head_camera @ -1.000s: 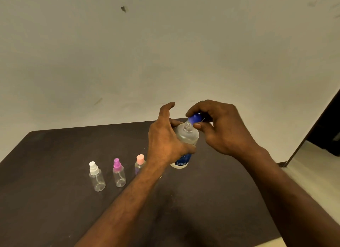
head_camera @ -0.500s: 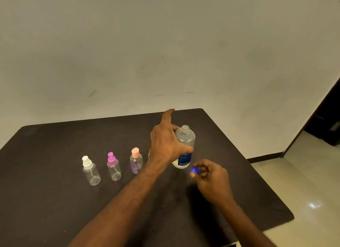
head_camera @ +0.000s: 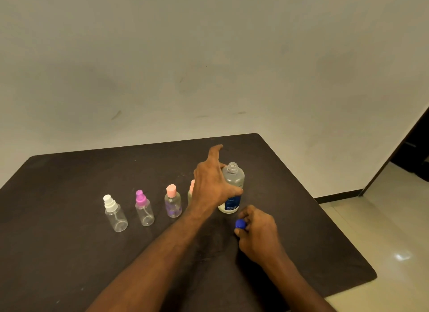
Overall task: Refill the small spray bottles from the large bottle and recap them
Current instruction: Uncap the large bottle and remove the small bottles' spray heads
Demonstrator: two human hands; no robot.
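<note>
Uncapped large bottle (head_camera: 232,181), clear liquid inside

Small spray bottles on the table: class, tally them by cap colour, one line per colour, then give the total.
White cap: 1, white-capped bottle
Purple cap: 1, purple-capped bottle
Pink cap: 2, pink-capped bottle and a second pink-capped bottle, mostly hidden behind the left hand
Total: 4

A dark rectangular table (head_camera: 69,253) with rounded corners carries an uncapped large clear bottle (head_camera: 232,186) gripped by the left hand (head_camera: 210,184); left of that hand stand small clear spray bottles, capped white (head_camera: 115,213), magenta (head_camera: 144,207) and peach (head_camera: 172,203).
</note>
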